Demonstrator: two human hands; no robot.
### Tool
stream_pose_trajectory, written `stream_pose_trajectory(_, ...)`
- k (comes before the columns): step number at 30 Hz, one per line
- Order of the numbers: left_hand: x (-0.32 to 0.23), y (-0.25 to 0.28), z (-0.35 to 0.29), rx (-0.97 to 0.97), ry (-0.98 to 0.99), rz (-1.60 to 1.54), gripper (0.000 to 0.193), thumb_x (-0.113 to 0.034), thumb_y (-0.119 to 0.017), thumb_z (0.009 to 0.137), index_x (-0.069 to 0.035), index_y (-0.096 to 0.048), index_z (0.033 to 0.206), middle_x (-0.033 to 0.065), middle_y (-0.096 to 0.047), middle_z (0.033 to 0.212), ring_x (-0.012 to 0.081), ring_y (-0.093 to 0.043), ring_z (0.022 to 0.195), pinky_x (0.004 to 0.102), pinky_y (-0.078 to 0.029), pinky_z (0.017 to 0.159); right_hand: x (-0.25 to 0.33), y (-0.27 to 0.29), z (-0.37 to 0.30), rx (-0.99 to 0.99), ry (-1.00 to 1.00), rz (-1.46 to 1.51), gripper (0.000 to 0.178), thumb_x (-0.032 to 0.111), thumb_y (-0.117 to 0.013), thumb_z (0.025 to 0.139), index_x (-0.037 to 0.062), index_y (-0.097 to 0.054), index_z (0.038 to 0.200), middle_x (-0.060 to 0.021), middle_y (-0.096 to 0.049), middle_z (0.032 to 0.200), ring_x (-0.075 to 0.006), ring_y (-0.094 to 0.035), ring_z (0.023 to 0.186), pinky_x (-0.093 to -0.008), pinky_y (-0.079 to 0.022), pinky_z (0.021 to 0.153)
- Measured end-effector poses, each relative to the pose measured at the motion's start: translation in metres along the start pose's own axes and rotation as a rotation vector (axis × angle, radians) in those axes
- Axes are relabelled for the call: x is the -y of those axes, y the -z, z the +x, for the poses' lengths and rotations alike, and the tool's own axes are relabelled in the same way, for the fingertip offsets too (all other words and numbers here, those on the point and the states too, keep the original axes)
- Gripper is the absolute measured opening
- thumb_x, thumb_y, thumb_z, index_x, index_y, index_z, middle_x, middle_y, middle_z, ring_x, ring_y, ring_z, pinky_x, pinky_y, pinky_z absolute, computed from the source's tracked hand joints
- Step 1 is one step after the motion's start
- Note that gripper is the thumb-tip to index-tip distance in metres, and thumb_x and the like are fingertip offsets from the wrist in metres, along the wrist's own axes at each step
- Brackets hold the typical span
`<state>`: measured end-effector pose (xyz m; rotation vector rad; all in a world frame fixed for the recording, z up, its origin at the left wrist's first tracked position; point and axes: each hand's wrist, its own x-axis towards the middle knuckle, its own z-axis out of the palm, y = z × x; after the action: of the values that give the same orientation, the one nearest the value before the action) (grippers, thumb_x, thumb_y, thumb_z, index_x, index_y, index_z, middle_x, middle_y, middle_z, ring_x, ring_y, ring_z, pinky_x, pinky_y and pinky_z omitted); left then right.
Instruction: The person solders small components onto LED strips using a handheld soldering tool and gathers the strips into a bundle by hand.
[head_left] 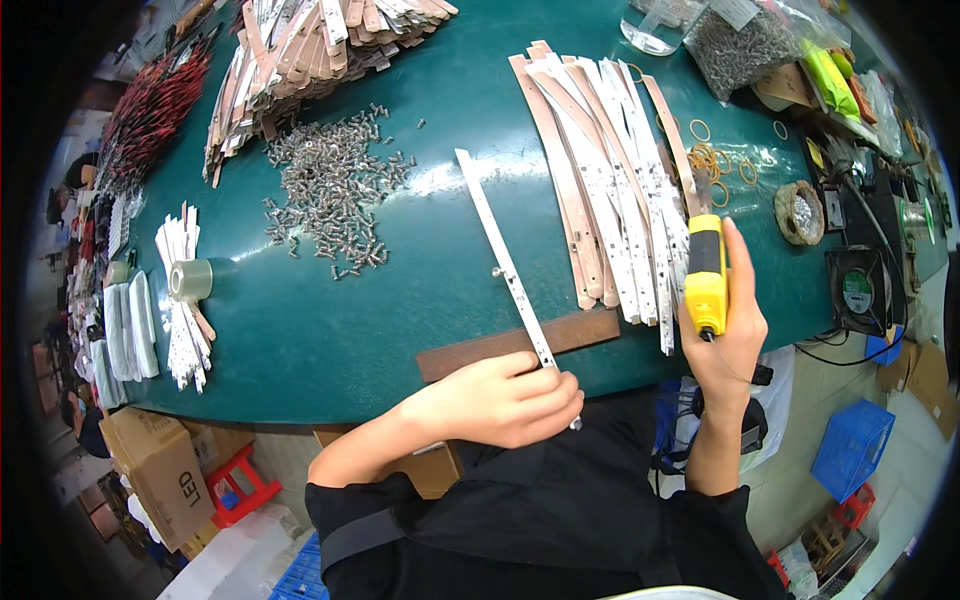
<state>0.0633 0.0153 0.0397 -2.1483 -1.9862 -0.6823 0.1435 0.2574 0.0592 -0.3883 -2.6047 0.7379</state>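
Observation:
My left hand (505, 402) is closed around the near end of a narrow white LED strip board (496, 240), at the table's front edge. The strip points away from me, slightly to the left, and crosses a brown flat bar (585, 330). A small metal piece sits on it about midway. My right hand (733, 335) grips a yellow-and-black handheld tool (706, 262) with a thin cord at its lower end. The tool's tip points away from me, over the right side of a bundle of white and copper-coloured strips (600, 170). Its exact kind is unclear.
Small metal parts (335, 180) lie heaped left of centre. More strips (300, 50) pile behind them. At left, a tape roll (190, 280) rests on strips. Rubber bands (710, 160), a round dish (800, 213) and a small fan (858, 290) are at right.

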Motion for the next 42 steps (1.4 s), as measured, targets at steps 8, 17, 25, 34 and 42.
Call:
stream_pose_trajectory(8, 0.015, 0.066, -0.046, -0.151, 0.174, 0.409, 0.022, -0.011, -0.069, 0.078, -0.013, -0.071, 0.099, 0.0009, -0.068, 0.105, 0.0118, -0.060, 0.080, 0.0254, -0.048, 0.064, 0.036, 0.014, -0.013, -0.285, -0.105, 0.382, 0.062, -0.003, -0.060, 0.083, -0.0024, -0.037, 0.141, -0.0118, -0.056, 0.117, -0.0115, -0.055, 0.081, -0.0248, -0.046, 0.080)
stream_pose_trajectory(17, 0.034, 0.113, -0.181, -0.039, 0.653, 0.623, 0.034, 0.002, -0.065, 0.066, -0.009, -0.071, 0.098, 0.0037, -0.069, 0.103, 0.0228, -0.064, 0.082, 0.0335, -0.054, 0.071, 0.062, -0.001, -0.014, -0.168, -0.046, 0.371, 0.067, -0.008, -0.058, 0.083, -0.0005, -0.032, 0.144, -0.0110, -0.057, 0.112, -0.0146, -0.057, 0.090, -0.0288, -0.047, 0.085)
stream_pose_trajectory(25, 0.030, 0.119, -0.193, 0.025, 0.929, 0.501, 0.037, 0.011, -0.058, 0.066, -0.007, -0.070, 0.096, 0.0054, -0.068, 0.104, 0.0244, -0.063, 0.085, 0.0354, -0.050, 0.073, 0.070, 0.018, -0.018, -0.247, -0.113, 0.628, 0.076, -0.005, -0.057, 0.079, -0.0027, -0.019, 0.145, -0.0128, -0.054, 0.096, -0.0185, -0.053, 0.088, -0.0308, -0.045, 0.079)
stream_pose_trajectory(34, 0.051, 0.061, -0.044, -0.211, 0.624, -0.045, 0.034, 0.000, -0.066, 0.077, -0.008, -0.067, 0.111, 0.0100, -0.064, 0.107, 0.0280, -0.063, 0.094, 0.0364, -0.052, 0.081, 0.084, -0.049, -0.051, 0.067, -0.044, 0.798, 0.075, -0.006, -0.061, 0.080, -0.0026, -0.021, 0.143, -0.0167, -0.050, 0.118, -0.0166, -0.059, 0.090, -0.0295, -0.050, 0.081)
stream_pose_trajectory(42, 0.071, 0.016, -0.032, -0.049, 0.484, -0.011, 0.033, -0.017, -0.068, 0.081, -0.012, -0.064, 0.113, 0.0075, -0.059, 0.119, 0.0257, -0.058, 0.101, 0.0373, -0.050, 0.085, 0.072, -0.007, -0.059, 0.149, -0.074, 0.858, 0.087, 0.009, -0.070, 0.082, 0.0055, -0.012, 0.146, -0.0149, -0.058, 0.101, -0.0136, -0.056, 0.080, -0.0258, -0.047, 0.071)
